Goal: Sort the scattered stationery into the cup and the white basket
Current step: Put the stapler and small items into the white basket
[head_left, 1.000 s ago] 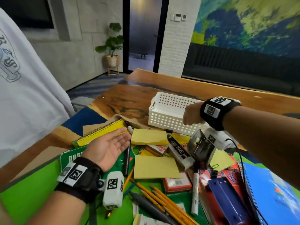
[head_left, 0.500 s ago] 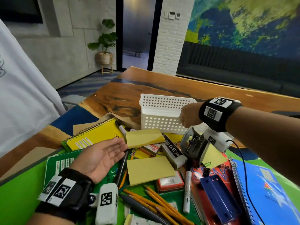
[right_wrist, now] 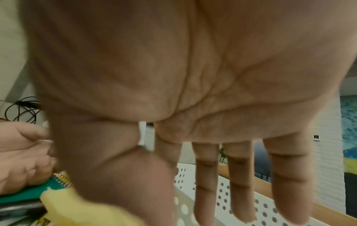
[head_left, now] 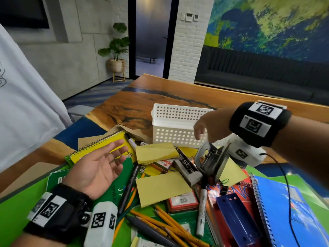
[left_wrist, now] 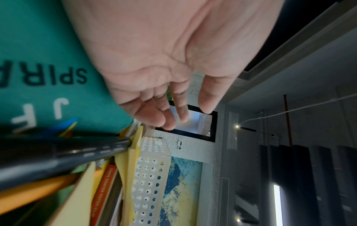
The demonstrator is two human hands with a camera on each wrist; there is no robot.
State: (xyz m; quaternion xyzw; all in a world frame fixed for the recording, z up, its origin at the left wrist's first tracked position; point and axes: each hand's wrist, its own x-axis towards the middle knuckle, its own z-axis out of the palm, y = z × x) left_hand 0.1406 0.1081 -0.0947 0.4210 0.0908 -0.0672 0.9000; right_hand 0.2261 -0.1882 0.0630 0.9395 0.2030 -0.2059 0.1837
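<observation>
The white perforated basket (head_left: 174, 125) stands on the wooden table behind the pile; nothing shows inside it. My right hand (head_left: 200, 134) hangs at its near right wall, fingers straight and spread, holding nothing (right_wrist: 204, 191). My left hand (head_left: 106, 163) lies palm up over the green spiral notebook (head_left: 115, 191), fingers relaxed and empty (left_wrist: 185, 113). Between the hands lie yellow sticky pads (head_left: 154, 152), pencils (head_left: 169, 223), a white marker (head_left: 202, 211), a black pen (head_left: 130, 184) and a grey hole punch (head_left: 211, 157). No cup is in view.
A yellow spiral notebook (head_left: 99, 143) lies at the left, a blue notebook (head_left: 293, 211) and a blue punch (head_left: 236, 216) at the right. A person in a white shirt (head_left: 26, 104) stands close on the left. Bare wood lies beyond the basket.
My right hand was bunched at the basket's right rim; now its fingers are straight and spread in front of the near wall. The left hand stays palm up.
</observation>
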